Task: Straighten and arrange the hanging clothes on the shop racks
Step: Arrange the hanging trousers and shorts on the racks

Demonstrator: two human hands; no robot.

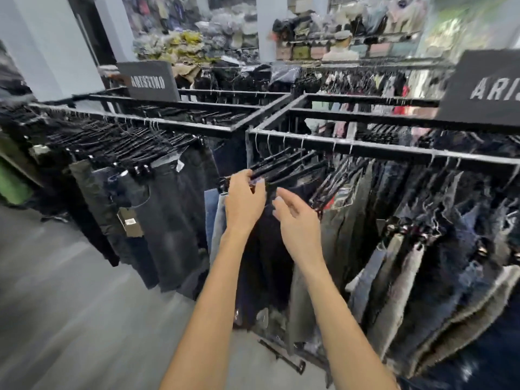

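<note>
The light is bright and even, and I cannot tell its source; shadows are soft. The floor (pixel 56 291) at near left smears into streaks, and the far shelves (pixel 197 43) are blurred. The wide lens bows the rack rail (pixel 365 149) toward the right edge. My left hand (pixel 244 201), gripping a hanger (pixel 270 170), and my right hand (pixel 298 220) look sharpest.

Dark blue, black and grey denim jeans (pixel 334 243) hang crowded from black clip hangers (pixel 281 167) on the black metal rack rail (pixel 365 149) before you; hangers angled unevenly, your left hand (pixel 243 201) gripping their near ends.
</note>
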